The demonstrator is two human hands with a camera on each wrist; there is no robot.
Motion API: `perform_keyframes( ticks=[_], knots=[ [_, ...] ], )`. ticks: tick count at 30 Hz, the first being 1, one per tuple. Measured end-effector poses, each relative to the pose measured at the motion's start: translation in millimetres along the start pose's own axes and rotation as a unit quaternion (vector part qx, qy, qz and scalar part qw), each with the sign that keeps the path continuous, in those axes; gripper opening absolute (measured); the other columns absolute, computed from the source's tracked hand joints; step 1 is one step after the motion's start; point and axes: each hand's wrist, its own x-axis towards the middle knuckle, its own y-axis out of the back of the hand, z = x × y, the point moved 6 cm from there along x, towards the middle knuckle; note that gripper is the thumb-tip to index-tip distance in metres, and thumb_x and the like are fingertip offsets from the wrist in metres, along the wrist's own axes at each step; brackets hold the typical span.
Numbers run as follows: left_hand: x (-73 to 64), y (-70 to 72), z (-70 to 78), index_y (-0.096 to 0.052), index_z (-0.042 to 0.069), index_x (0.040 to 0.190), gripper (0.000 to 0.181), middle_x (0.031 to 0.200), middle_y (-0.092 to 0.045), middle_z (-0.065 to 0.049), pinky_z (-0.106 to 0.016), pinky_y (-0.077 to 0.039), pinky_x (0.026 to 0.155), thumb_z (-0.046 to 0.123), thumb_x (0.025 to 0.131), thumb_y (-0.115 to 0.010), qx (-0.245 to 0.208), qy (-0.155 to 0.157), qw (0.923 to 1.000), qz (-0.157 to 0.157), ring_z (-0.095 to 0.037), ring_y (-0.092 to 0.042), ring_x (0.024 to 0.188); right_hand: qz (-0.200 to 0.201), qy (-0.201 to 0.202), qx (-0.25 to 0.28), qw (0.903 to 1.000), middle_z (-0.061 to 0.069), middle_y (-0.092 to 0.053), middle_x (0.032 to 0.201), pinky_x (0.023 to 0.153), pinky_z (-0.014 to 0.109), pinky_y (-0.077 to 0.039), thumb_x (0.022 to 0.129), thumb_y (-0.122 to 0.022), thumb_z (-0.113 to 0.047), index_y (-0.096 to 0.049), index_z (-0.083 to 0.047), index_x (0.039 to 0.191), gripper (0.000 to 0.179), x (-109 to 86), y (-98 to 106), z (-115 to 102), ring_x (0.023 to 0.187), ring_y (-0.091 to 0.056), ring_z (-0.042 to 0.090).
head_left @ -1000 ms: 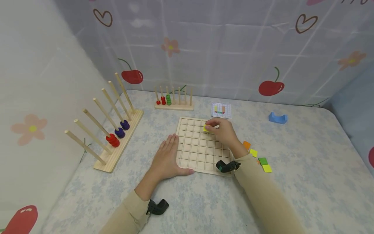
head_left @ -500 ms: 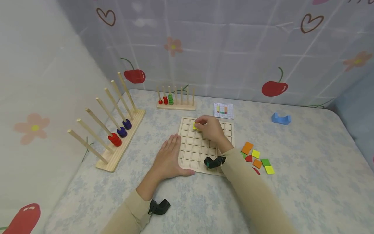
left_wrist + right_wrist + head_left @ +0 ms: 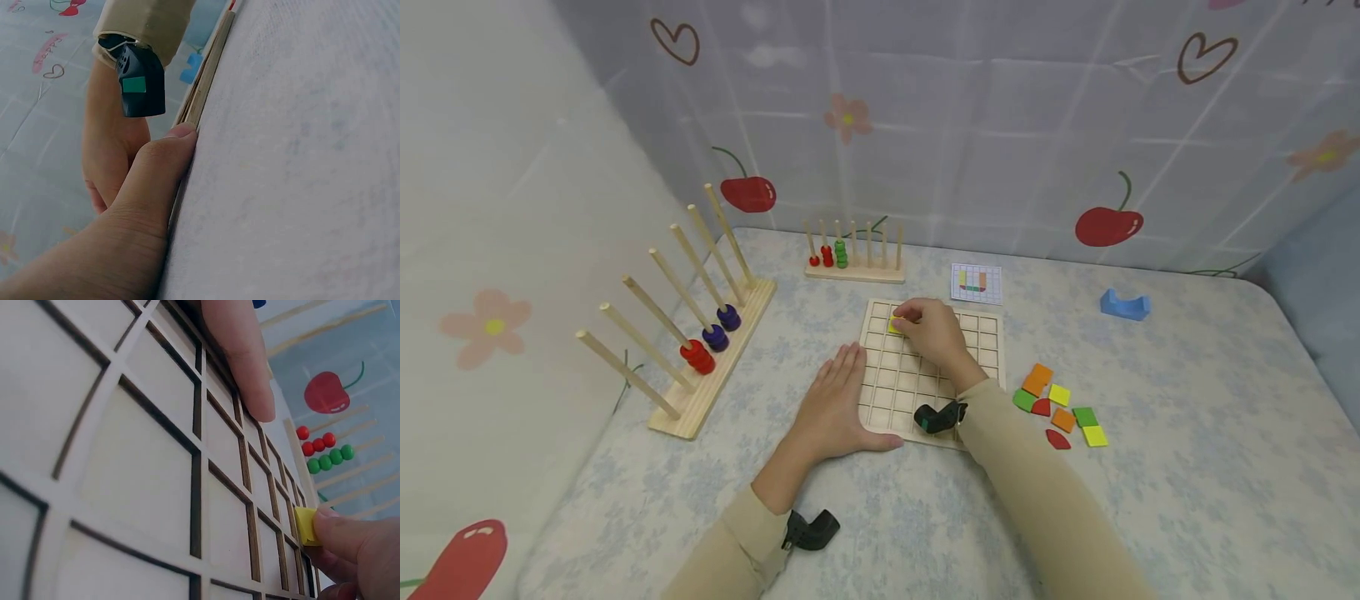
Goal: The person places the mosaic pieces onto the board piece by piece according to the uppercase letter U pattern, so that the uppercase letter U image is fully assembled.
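Observation:
A pale wooden grid board lies flat on the table, divided into square cells by thin raised strips. My right hand pinches a yellow square tile over the board's upper left cells. In the right wrist view the yellow tile sits between thumb and fingertips, right at the grid strips. My left hand rests flat along the board's left side, its thumb at the near edge. In the left wrist view that thumb touches the board's edge.
Right of the board lie loose orange, green, red and yellow tiles. Behind it are a printed pattern card and a small bead rack. A larger peg rack stands left, a blue curved block at back right.
My right hand has moved left across the board with the yellow tile, uncovering more loose tiles on the right. The left hand stays in place at the board.

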Motion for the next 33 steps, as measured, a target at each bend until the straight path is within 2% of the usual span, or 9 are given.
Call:
perform_keyframes(
  ticks=[15,23,26,33],
  knots=[
    [-0.1,0.2,0.9,-0.005,0.005,0.159,0.143,0.168,-0.004,-0.01,-0.042,-0.008,0.127,0.09,0.06,-0.062,0.0,-0.002,1.0,0.001,-0.022,0.0,0.156,0.003,0.014,-0.037,0.9992,0.002,-0.068,0.107,0.085,0.037,-0.053,0.092,-0.072,-0.026,-0.076,-0.016,0.106,0.018,3.0,-3.7,0.7,0.099,-0.064,0.021],
    [0.3,-0.1,2.1,-0.003,0.005,0.159,0.144,0.168,-0.003,-0.01,-0.042,-0.007,0.127,0.091,0.06,-0.061,0.002,0.001,1.0,-0.004,-0.022,0.001,0.156,-0.023,0.027,-0.106,0.9937,0.001,-0.064,0.107,0.082,0.036,-0.054,0.093,-0.071,-0.027,-0.078,-0.015,0.109,0.021,-0.9,-2.8,-4.7,0.095,-0.062,0.019],
    [0.3,-0.7,2.1,-0.004,0.004,0.159,0.145,0.168,-0.003,-0.01,-0.042,-0.008,0.127,0.091,0.06,-0.061,0.006,0.003,1.0,-0.002,-0.022,0.001,0.156,-0.029,0.036,-0.116,0.9922,0.001,-0.065,0.111,0.083,0.037,-0.054,0.094,-0.069,-0.026,-0.076,-0.015,0.113,0.023,-5.2,1.4,-5.2,0.098,-0.063,0.019],
    [0.9,-1.3,1.3,-0.004,0.004,0.159,0.145,0.168,-0.004,-0.011,-0.044,-0.009,0.127,0.091,0.059,-0.063,0.005,0.009,0.9999,0.004,-0.023,0.0,0.157,-0.014,0.036,-0.09,0.9952,0.001,-0.07,0.119,0.093,0.044,-0.053,0.097,-0.065,-0.028,-0.072,-0.017,0.119,0.025,-23.0,25.1,2.9,0.113,-0.064,0.024]
  ],
)
